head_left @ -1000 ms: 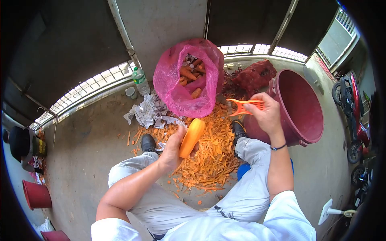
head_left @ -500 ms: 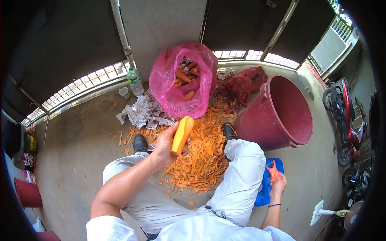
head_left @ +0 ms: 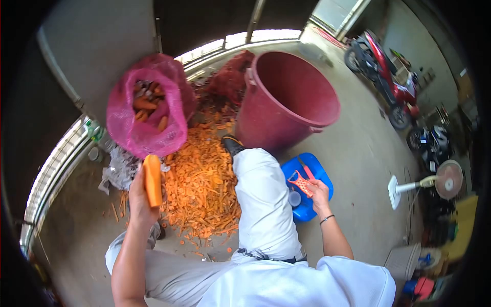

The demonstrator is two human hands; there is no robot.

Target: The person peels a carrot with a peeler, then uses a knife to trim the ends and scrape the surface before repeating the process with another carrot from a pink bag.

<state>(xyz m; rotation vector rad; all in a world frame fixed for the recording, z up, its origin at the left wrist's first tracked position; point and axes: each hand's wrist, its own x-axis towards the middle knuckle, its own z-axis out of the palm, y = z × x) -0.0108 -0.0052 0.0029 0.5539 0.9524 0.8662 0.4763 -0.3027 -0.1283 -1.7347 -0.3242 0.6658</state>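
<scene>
A peeled orange carrot stands roughly upright in my left hand, whose fingers wrap round its side. Over the blue tray, my right hand grips an orange-red peeler. A red-handled tool and a small round whitish cup lie in the tray. A big heap of carrot peelings covers the floor between my legs. Beyond it, a pink mesh sack lies open with unpeeled carrots inside.
A large dark-red bin stands beyond my right knee, by a red net sack. Crumpled paper and a plastic bottle are at the left. A white fan and a red motorcycle are at the right.
The view has turned to the right, so the sack, heap and bin sit further left. The peeler is now over the tray's left part, and the red-handled tool shows behind it. Both hands keep their hold.
</scene>
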